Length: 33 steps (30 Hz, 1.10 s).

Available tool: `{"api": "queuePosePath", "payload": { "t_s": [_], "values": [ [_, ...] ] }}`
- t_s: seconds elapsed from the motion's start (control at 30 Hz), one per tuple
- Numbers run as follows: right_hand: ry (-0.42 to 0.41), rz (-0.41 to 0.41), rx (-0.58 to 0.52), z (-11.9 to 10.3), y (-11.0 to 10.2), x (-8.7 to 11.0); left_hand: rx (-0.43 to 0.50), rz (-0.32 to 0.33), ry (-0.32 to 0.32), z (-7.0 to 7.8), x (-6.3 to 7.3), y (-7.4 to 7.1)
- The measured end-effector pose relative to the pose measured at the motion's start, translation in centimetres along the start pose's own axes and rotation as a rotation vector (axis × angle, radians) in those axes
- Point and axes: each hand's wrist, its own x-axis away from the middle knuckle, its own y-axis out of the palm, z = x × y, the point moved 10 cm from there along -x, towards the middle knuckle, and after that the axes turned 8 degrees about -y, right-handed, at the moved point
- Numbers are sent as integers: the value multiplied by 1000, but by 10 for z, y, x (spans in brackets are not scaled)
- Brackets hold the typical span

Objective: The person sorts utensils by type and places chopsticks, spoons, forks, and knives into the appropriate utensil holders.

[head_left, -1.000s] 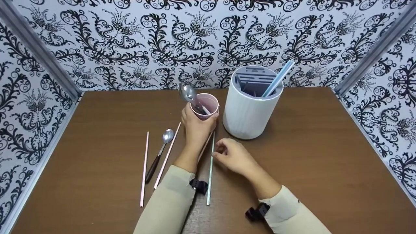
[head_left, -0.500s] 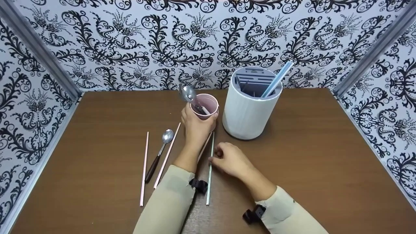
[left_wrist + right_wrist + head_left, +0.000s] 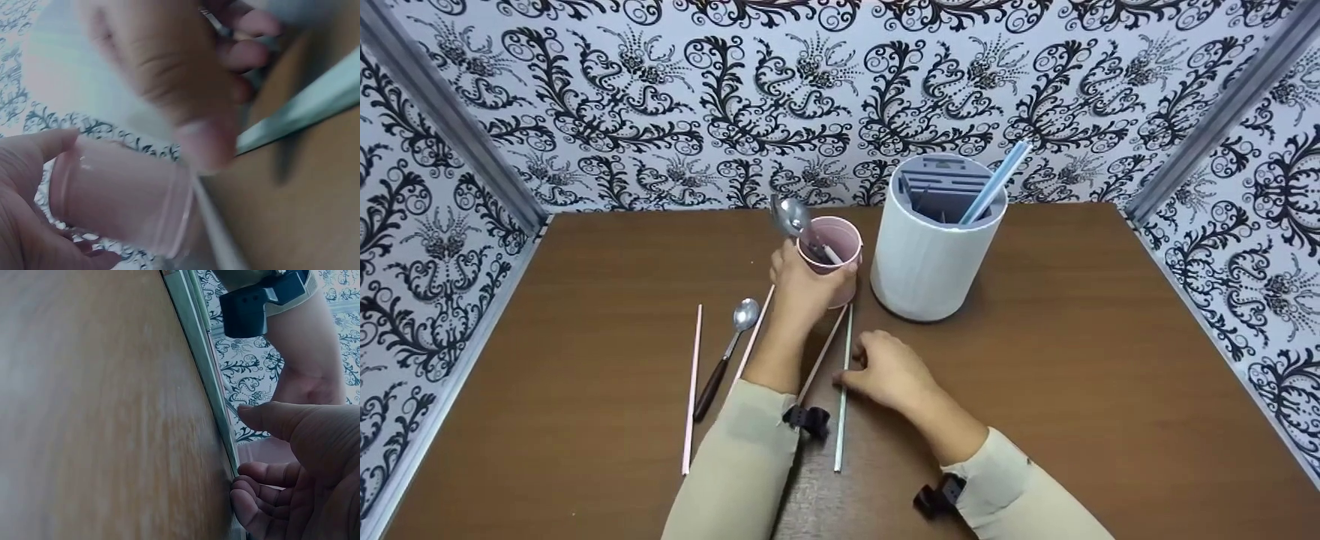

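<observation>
My left hand (image 3: 801,289) grips a pink cup (image 3: 847,289) that stands on the table. A metal spoon (image 3: 793,214) leans out over the cup's rim, among other utensils partly hidden inside. Right of the left forearm lies a pale green chopstick (image 3: 840,442). My right hand (image 3: 894,371) hovers low over its upper half, thumb on the far side and fingers loosely curled on the near side. In the right wrist view a gap shows between thumb and fingers, with the green chopstick (image 3: 205,365) passing there. Whether a fingertip touches it is hard to tell.
Left of the left arm lie two pink chopsticks (image 3: 692,390) and a dark-handled spoon (image 3: 712,386). Another thin pinkish chopstick (image 3: 821,352) lies by the left wrist. A white utensil holder (image 3: 931,270) with blue chopsticks (image 3: 997,182) stands right of the cup, before a patterned wall.
My right hand has moved left and toward the body, its thumb crossing over the green chopstick. My left wrist has shifted slightly left while the hand keeps its grip on the cup.
</observation>
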Motion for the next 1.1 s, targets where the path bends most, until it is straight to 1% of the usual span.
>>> {"api": "queuePosePath", "payload": {
  "t_s": [0.1,0.2,0.27,0.33,0.4,0.5,0.57,0.77,0.83,0.9,0.97,1.03,1.1],
  "values": [
    [0,-14,-7,-1,1,0,-79,-59,1,3,1,-10],
    [6,-23,0,0,3,-1,-163,-110,15,10,6,-20],
    [12,-29,10,1,5,-1,-219,-117,23,16,11,-25],
    [12,-25,21,1,5,-1,-256,-104,43,24,16,-31],
    [8,-17,25,0,4,-1,-272,-79,56,31,21,-35],
    [-1,0,19,0,2,1,-254,-37,85,42,28,-40],
    [-9,9,18,0,1,2,-230,-26,98,47,31,-39],
    [-27,15,34,0,-1,3,-164,-41,138,55,38,-25],
    [-28,7,23,1,-1,3,-151,-44,152,57,39,-20],
    [-32,1,-12,4,-4,2,-140,-40,163,58,40,-18],
    [-31,-3,-63,10,-12,0,-129,-33,171,60,41,-17],
    [-42,-7,-124,16,-25,-2,-119,-23,177,61,41,-17],
    [-78,-15,-194,22,-41,-3,-112,-20,181,62,42,-18]
  ]
}}
